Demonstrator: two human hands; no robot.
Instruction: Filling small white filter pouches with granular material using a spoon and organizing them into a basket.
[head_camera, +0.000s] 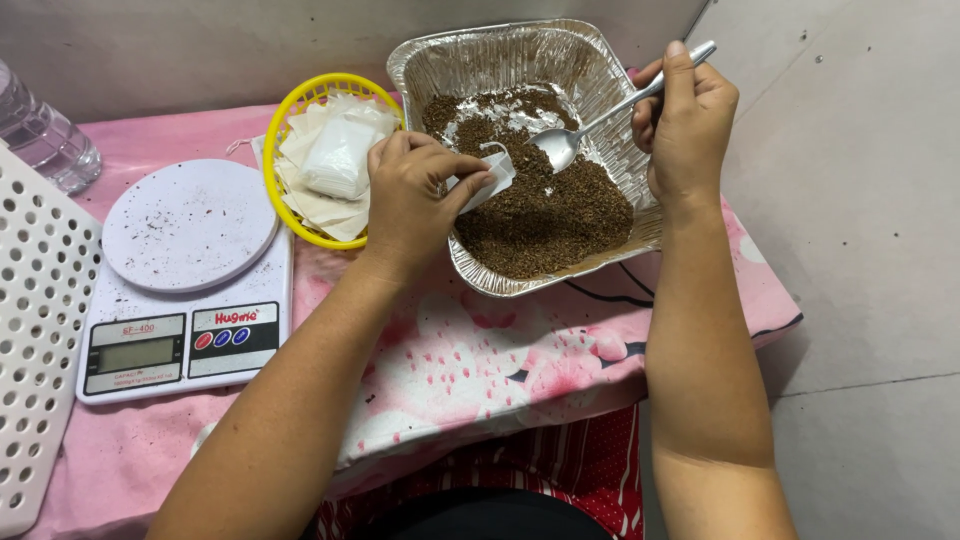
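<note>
The left hand (408, 195) holds a small white bag (487, 183) right over the edge of the foil tray (455, 60). I think it is held there so that any bits that fall drop back into the tray and not onto the pink cloth (450, 370). The fingers (462, 170) of that hand are pinched on the bag. The thumb and first fingers grip its near side, and its open top sticks out past the fingertips, toward the spoon (590, 125). The bag tilts up a little, with its mouth facing the spoon.

The right hand (685, 125) holds the spoon by the end of its handle. Those fingers are closed tight around the handle, with the thumb lying along the top. The round end of the spoon is down in the tray, just beside the mouth of the bag, very close, but I cannot tell if they touch. It looks shiny and mostly empty.

The tray holds a heap of brown crumbs (545, 215). Most of the heap lies on the near side, and some bare foil shows at the back.

A yellow basket (283, 115) sits just left of the tray with more white bags in it, close to the left hand, so they are easy to grab. A white scale (185, 290) sits farther left on the surface, with a few brown specks on its round plate. A white holed crate (35, 330) and a clear bottle (40, 130) are at the far left.
</note>
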